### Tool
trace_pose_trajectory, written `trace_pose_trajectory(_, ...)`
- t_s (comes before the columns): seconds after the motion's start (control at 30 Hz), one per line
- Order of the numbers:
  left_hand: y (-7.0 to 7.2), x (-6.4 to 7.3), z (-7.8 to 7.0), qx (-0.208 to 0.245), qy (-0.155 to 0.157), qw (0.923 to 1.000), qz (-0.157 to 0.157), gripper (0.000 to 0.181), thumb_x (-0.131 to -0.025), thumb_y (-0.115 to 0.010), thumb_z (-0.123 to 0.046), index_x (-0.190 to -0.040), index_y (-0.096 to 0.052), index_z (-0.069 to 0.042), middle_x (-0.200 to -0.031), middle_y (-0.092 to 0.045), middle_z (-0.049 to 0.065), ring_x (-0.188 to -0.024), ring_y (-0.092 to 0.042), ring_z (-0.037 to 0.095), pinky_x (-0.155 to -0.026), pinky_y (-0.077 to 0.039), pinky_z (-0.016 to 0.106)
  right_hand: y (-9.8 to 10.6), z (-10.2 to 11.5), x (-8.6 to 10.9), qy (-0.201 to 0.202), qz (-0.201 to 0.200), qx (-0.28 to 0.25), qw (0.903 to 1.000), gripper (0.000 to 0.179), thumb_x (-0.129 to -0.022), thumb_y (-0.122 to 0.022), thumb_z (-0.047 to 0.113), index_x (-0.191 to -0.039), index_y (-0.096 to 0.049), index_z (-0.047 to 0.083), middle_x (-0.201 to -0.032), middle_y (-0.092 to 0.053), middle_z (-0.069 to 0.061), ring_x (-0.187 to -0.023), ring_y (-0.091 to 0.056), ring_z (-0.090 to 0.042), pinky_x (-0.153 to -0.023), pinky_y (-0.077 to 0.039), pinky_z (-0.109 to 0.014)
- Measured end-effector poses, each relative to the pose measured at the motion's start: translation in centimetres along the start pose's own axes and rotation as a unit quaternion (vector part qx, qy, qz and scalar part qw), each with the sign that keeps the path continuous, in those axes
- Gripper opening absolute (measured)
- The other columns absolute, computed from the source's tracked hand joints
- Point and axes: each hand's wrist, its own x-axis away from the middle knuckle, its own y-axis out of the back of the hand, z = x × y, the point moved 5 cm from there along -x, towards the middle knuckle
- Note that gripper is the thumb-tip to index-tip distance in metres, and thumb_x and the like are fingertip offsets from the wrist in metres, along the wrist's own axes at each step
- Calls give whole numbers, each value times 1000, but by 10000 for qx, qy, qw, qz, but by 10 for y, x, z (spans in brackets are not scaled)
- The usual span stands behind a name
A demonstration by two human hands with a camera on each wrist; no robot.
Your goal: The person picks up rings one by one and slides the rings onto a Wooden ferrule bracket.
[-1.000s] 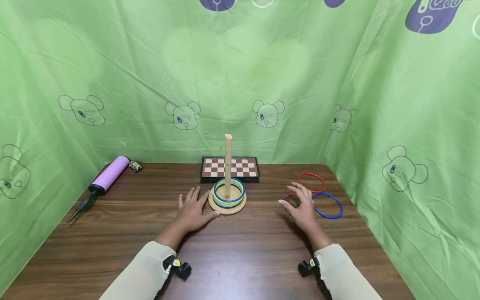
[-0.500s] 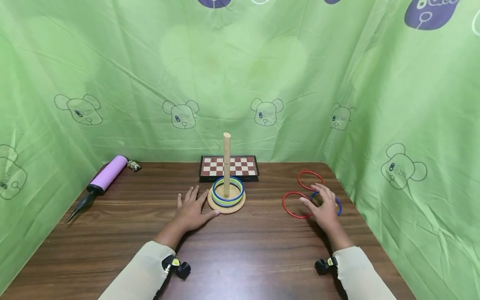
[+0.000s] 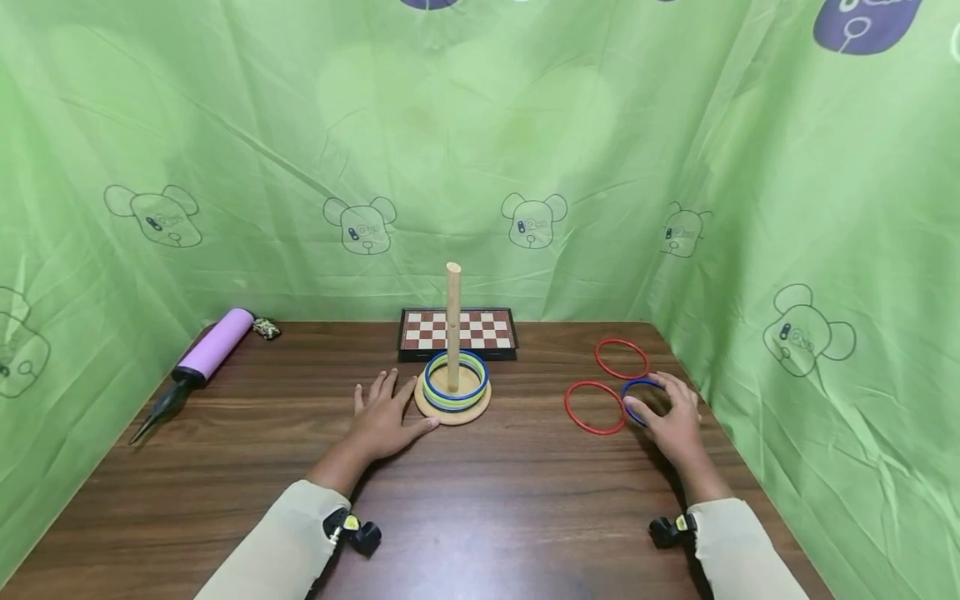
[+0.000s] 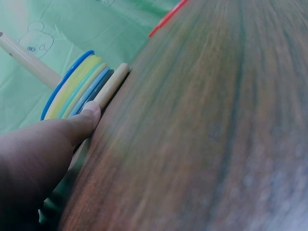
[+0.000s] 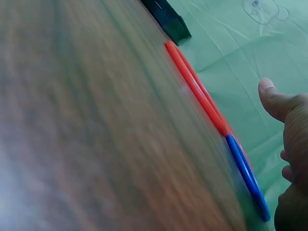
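A wooden peg (image 3: pixel 453 329) stands upright on a round wooden base (image 3: pixel 431 414). Blue, yellow-green and other coloured rings (image 3: pixel 455 398) are stacked around the peg. My left hand (image 3: pixel 384 423) lies beside the base with its fingers spread; in the left wrist view its thumb (image 4: pixel 86 122) touches the base's edge. Over a loose blue ring (image 3: pixel 637 385) at the right hovers my right hand (image 3: pixel 675 421), partly covering it. In the right wrist view the right thumb stands apart from the blue ring (image 5: pixel 248 178), and the hand holds nothing.
Two red rings, a nearer one (image 3: pixel 595 432) and a farther one (image 3: pixel 622 340), lie left of the blue ring. Behind the peg is a checkered board (image 3: pixel 491 331). A purple hand pump (image 3: pixel 217 343) and a small patterned packet (image 3: pixel 266 328) lie at the far left. Green cloth (image 3: pixel 480 150) surrounds the table.
My right hand has moved right, from over the nearer red ring to over the blue ring. The left hand stays by the base.
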Motion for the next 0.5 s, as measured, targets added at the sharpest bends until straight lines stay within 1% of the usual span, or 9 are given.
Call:
trace_pose_trajectory(0.27, -2, -1, -2, 1, -59, 10000, 60, 103, -94, -64, -80, -171, -39, -18, -178, -24, 30, -168, -15, 53, -128, 0, 83, 10, -9, 3, -91, -107, 65, 9999, 66, -91, -92, 22, -146, -63, 1, -161, -52, -24, -150, -34, -47, -116, -16, -83)
trace_pose_trajectory(0.37, -1, -1, -2, -24, -52, 10000, 70, 102, -94, -63, -80, -171, -38, -18, -178, -24, 30, -168, -15, 53, -128, 0, 83, 12, -11, 3, -145, -48, 141, 9998, 66, -92, -91, 25, -147, -62, 1, -162, -51, -24, -151, -33, -48, -116, -14, -84)
trace_pose_trajectory(0.5, 2, 1, -1, -122, -13, 9999, 14, 100, -95, -64, -79, -171, -38, -19, -178, -25, 29, -168, -16, 53, -128, -3, 84, 12, -11, 2, -282, 184, 294, 9990, 72, -95, -87, 35, -151, -59, 0, -165, -47, -25, -155, -28, -50, -117, -11, -87)
